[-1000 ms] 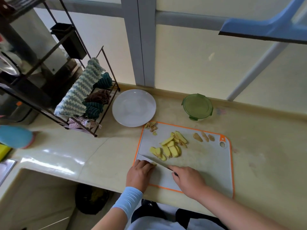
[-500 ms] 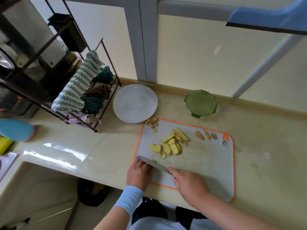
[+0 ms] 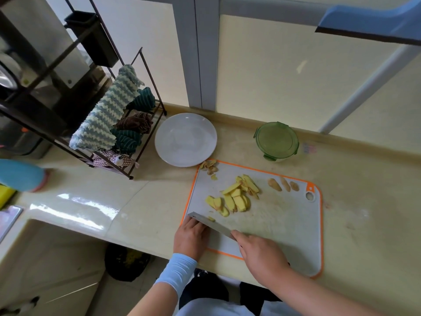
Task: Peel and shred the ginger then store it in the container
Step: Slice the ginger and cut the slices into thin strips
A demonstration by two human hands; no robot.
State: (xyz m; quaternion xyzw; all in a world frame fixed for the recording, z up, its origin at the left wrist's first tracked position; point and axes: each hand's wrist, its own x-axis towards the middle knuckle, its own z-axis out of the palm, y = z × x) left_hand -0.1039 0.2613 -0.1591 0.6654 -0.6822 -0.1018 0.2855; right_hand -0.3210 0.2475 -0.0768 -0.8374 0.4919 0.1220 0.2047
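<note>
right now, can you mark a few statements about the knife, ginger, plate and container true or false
1. The right hand grips the knife. True.
2. The container stands open. False: its green lid is on.
3. The ginger slices lie on the plate. False: they lie on the cutting board, and the plate holds none.
4. The left hand sits at the tip end of the blade. True.

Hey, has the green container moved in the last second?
No. The container sits where it did, by the counter's back ledge just past the board's far edge; only the camera shifted.
</note>
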